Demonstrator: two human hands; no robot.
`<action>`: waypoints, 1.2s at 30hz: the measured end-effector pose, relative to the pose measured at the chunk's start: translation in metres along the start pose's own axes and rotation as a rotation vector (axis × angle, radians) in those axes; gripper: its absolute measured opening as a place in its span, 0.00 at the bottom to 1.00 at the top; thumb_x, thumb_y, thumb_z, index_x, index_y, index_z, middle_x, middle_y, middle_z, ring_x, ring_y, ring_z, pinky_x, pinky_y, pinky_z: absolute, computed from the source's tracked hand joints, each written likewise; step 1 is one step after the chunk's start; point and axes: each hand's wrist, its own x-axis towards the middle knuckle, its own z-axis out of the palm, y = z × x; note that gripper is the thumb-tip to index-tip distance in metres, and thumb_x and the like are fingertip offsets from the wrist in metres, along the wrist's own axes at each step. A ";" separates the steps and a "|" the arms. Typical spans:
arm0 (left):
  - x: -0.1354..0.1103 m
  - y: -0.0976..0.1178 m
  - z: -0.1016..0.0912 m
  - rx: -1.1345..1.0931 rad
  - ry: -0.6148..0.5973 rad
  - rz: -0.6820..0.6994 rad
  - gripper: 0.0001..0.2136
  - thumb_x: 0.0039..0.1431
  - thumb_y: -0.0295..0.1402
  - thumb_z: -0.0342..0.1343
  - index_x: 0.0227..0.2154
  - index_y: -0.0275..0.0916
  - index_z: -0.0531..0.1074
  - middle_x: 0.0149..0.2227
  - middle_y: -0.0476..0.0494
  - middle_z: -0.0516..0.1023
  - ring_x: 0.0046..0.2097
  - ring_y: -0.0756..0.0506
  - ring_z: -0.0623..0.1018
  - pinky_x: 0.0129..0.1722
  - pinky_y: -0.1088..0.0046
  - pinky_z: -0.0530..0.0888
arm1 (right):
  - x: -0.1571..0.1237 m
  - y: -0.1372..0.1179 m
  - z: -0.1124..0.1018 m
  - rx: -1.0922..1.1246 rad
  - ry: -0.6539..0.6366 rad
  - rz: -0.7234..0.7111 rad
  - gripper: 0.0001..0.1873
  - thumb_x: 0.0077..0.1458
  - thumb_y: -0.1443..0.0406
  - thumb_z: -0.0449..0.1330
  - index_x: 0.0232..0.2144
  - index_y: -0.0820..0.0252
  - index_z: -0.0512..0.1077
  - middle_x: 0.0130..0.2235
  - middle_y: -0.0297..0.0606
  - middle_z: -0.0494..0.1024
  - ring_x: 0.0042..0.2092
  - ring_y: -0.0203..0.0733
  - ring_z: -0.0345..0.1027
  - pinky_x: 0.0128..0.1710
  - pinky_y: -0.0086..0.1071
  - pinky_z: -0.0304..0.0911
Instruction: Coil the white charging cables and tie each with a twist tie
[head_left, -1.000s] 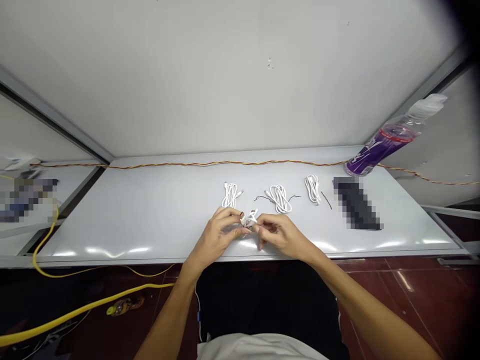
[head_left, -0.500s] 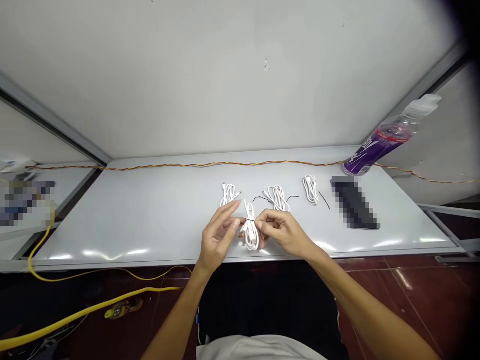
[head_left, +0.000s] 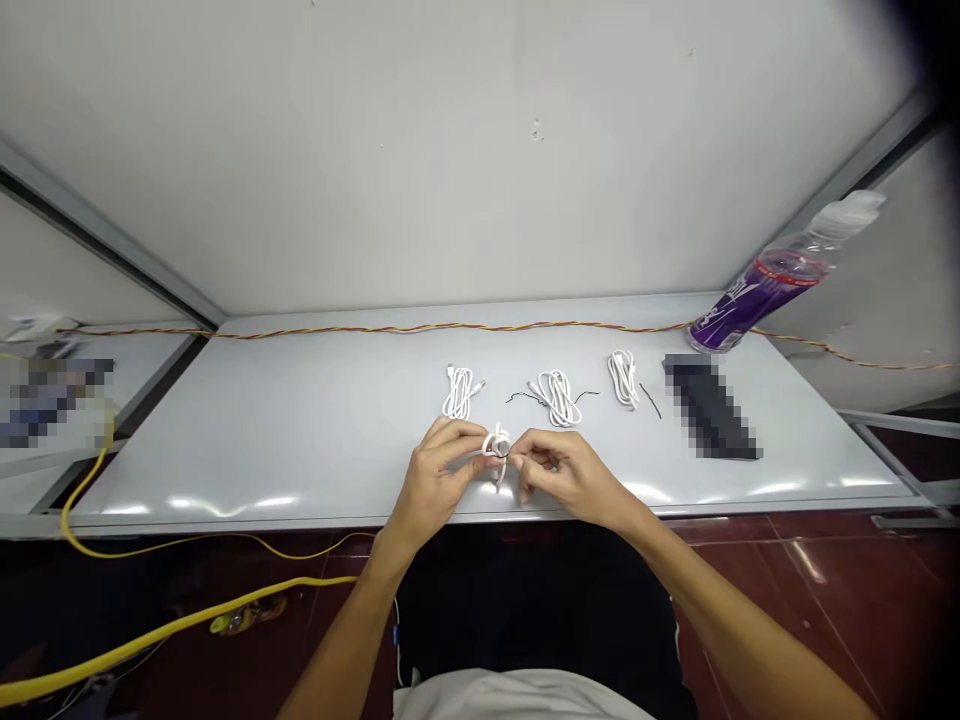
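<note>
White cable bundle (head_left: 496, 441), held raised just above the near edge of the table (head_left: 300, 430) at 6 o'clock. The left grip is clamped on the bundle at its 9 o'clock side, with the thumb and fingers of the left hand (head_left: 433, 475) closed about it; the right hand (head_left: 562, 470) is placed at 3 o'clock, its fingertips drawn together, apparently on a thin dark tie (head_left: 502, 457). Coiling of this cable is judged complete; its fastening appears to be in hand, though whether the tie is secured cannot be told. Three further coils are laid out beyond. At 11 o'clock from the bundle, the left coil (head_left: 459, 393) is wound, with no tie made out. At 2 o'clock, the middle coil (head_left: 556, 398) is crossed by a black strand (head_left: 589, 394), whose ends are spread loose. Farther out, also toward 2 o'clock, the right coil (head_left: 622, 378) is accompanied by a separate black strip (head_left: 651, 400). These three are judged to be left unfastened.
</note>
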 end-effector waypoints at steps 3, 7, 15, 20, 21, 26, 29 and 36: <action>-0.001 -0.005 -0.002 0.097 -0.002 0.168 0.09 0.63 0.29 0.55 0.41 0.43 0.78 0.38 0.43 0.77 0.42 0.45 0.76 0.41 0.68 0.74 | 0.000 -0.002 -0.001 0.071 -0.042 0.035 0.07 0.61 0.61 0.56 0.32 0.57 0.70 0.23 0.32 0.75 0.27 0.38 0.72 0.32 0.33 0.67; -0.003 -0.008 -0.008 0.198 -0.076 0.277 0.12 0.64 0.26 0.53 0.47 0.44 0.76 0.42 0.42 0.78 0.42 0.46 0.78 0.40 0.71 0.75 | 0.001 -0.009 -0.006 -0.010 -0.093 0.042 0.07 0.61 0.63 0.54 0.31 0.57 0.70 0.24 0.32 0.76 0.27 0.38 0.71 0.32 0.32 0.66; -0.002 -0.002 -0.009 0.110 -0.195 0.075 0.12 0.66 0.28 0.48 0.47 0.42 0.75 0.43 0.42 0.78 0.39 0.47 0.79 0.36 0.73 0.76 | -0.002 -0.021 -0.010 -0.595 -0.045 -0.177 0.09 0.61 0.68 0.52 0.33 0.58 0.72 0.28 0.34 0.74 0.28 0.36 0.64 0.31 0.30 0.58; -0.005 0.001 0.003 -0.084 -0.164 -0.119 0.11 0.64 0.33 0.52 0.47 0.40 0.75 0.45 0.41 0.76 0.36 0.48 0.78 0.33 0.73 0.77 | 0.000 -0.018 -0.008 -0.645 -0.009 -0.185 0.08 0.62 0.67 0.53 0.34 0.57 0.72 0.29 0.35 0.74 0.28 0.36 0.63 0.31 0.30 0.57; -0.006 0.002 0.006 -0.070 -0.153 -0.105 0.12 0.64 0.33 0.53 0.48 0.40 0.74 0.46 0.40 0.75 0.38 0.47 0.78 0.34 0.72 0.78 | 0.000 -0.017 -0.008 -0.612 -0.005 -0.179 0.08 0.62 0.67 0.53 0.33 0.58 0.72 0.29 0.35 0.74 0.28 0.36 0.63 0.31 0.30 0.58; -0.009 0.002 0.013 0.071 -0.129 0.023 0.17 0.64 0.29 0.52 0.55 0.43 0.70 0.49 0.41 0.74 0.42 0.47 0.77 0.40 0.71 0.78 | 0.003 -0.013 -0.010 -0.498 -0.004 -0.141 0.09 0.62 0.68 0.52 0.33 0.59 0.71 0.28 0.32 0.72 0.28 0.34 0.61 0.30 0.28 0.57; -0.009 0.000 0.014 0.217 -0.135 0.086 0.20 0.63 0.26 0.51 0.58 0.44 0.66 0.50 0.41 0.73 0.43 0.47 0.76 0.43 0.68 0.77 | 0.003 -0.012 -0.011 -0.523 0.008 -0.157 0.07 0.60 0.68 0.53 0.30 0.59 0.70 0.27 0.31 0.70 0.28 0.34 0.59 0.30 0.29 0.55; -0.008 -0.007 0.013 0.329 -0.055 0.286 0.20 0.62 0.24 0.53 0.57 0.42 0.67 0.49 0.40 0.75 0.50 0.44 0.75 0.48 0.65 0.76 | 0.005 -0.004 -0.005 0.094 -0.098 0.053 0.08 0.60 0.63 0.55 0.30 0.58 0.68 0.20 0.29 0.72 0.24 0.37 0.68 0.30 0.31 0.64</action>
